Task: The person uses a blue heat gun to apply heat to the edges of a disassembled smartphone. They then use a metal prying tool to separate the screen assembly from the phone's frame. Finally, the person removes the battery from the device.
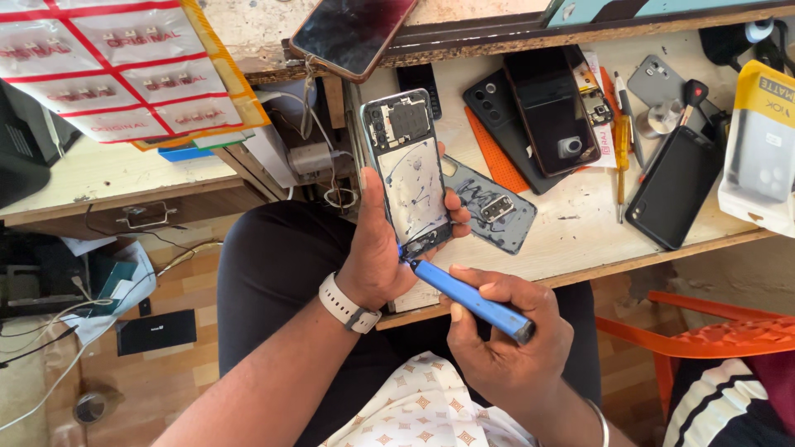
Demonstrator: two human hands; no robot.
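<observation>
My left hand (pixel 377 257) grips an opened phone (pixel 410 170) upright, its back cover off and its inner frame and battery area facing me. My right hand (pixel 505 339) holds a blue screwdriver (pixel 472 300) by its handle. The tool's tip touches the lower edge of the phone. A white watch band circles my left wrist. The removed grey back cover (pixel 489 207) lies on the bench just right of the phone.
On the wooden bench (pixel 580 248) lie several other phones (pixel 675 186), a yellow screwdriver (pixel 621 153), an orange mat and a boxed phone case (pixel 762 141). A phone (pixel 352 33) rests on the upper shelf. An orange plastic chair (pixel 720 335) stands at right.
</observation>
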